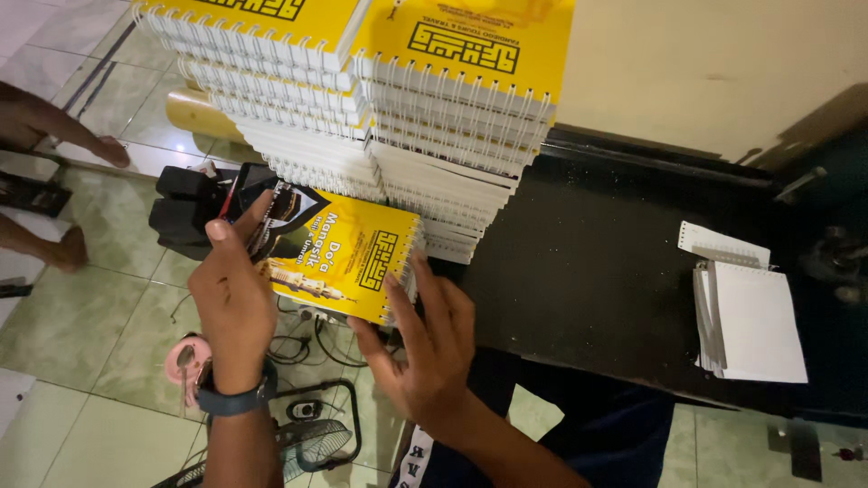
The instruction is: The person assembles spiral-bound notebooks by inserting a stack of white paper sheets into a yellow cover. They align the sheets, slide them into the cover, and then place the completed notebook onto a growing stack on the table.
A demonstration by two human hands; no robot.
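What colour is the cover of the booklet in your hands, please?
Mostly yellow, with a dark patch at one end, on the booklet; the head view shows it.

A yellow spiral-bound booklet (339,258) with a black corner on its cover is held flat and slightly tilted, near the left edge of the black counter (588,271).
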